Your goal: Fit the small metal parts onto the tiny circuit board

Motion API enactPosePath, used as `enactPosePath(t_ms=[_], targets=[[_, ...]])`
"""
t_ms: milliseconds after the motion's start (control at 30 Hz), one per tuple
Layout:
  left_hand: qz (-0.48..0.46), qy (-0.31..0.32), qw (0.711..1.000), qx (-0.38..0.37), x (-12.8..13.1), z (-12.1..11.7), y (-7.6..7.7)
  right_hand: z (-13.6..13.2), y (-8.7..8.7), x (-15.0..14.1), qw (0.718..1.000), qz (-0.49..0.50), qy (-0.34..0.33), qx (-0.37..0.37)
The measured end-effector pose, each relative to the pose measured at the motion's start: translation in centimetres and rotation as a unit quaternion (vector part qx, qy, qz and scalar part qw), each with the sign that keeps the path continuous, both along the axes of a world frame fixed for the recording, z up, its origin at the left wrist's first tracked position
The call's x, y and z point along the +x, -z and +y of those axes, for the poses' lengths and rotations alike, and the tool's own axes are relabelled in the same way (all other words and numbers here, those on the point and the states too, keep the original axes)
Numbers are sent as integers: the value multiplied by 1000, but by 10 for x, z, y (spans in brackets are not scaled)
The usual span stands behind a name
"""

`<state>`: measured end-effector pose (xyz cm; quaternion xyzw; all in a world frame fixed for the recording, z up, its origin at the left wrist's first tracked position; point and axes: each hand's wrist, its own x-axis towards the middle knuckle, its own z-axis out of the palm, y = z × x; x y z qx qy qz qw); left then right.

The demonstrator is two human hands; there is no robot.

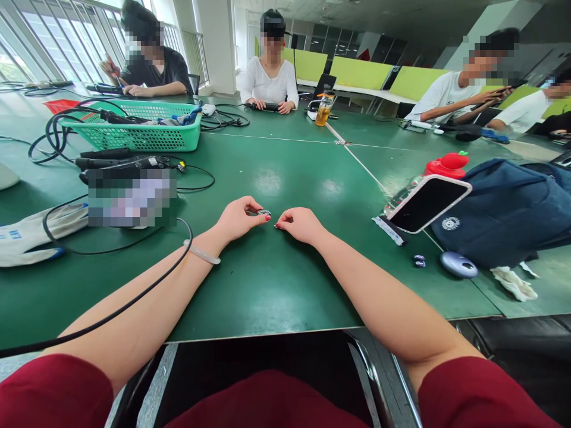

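Note:
My left hand (238,219) is closed in a pinch above the green table (267,285). Between its thumb and index finger sits a small dark, shiny silvery piece (264,212), too small to name. My right hand (301,224) is a short gap away to the right, fingers curled and thumb against index finger. Whatever its fingertips pinch, if anything, is too tiny to make out. A pale bangle (203,252) circles my left wrist, and a black cable (147,297) passes over that forearm.
Left: green basket (143,137) of cables, black devices (120,163), white glove (40,235). Right: propped phone (430,202), red-lidded bottle (446,166), dark blue bag (504,208), purple oval case (458,265), crumpled tissue (513,283). Several people sit around the far side; an amber drink bottle (324,110) stands there.

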<state>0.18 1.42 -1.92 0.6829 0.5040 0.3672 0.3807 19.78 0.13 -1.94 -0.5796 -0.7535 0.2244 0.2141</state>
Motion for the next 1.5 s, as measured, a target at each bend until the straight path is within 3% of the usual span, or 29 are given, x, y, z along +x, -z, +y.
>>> enactPosePath(t_ms=[167, 367, 533, 800, 1100, 1500], targets=[[5, -4, 1000, 2, -1, 2, 1, 0, -1, 0, 1000, -8, 23, 16], [16, -5, 1000, 11, 1, 0, -1, -1, -4, 4, 1000, -15, -14, 6], [25, 7, 1000, 4, 2, -1, -2, 0, -1, 2, 997, -16, -11, 71], [24, 37, 999, -14, 2, -3, -2, -6, -2, -6, 982, 91, -6, 164], [41, 61, 997, -18, 5, -7, -5, -9, 0, -12, 979, 89, -67, 171], [4, 57, 998, -20, 4, -4, -2, -8, 1, -11, 978, 91, -66, 175]])
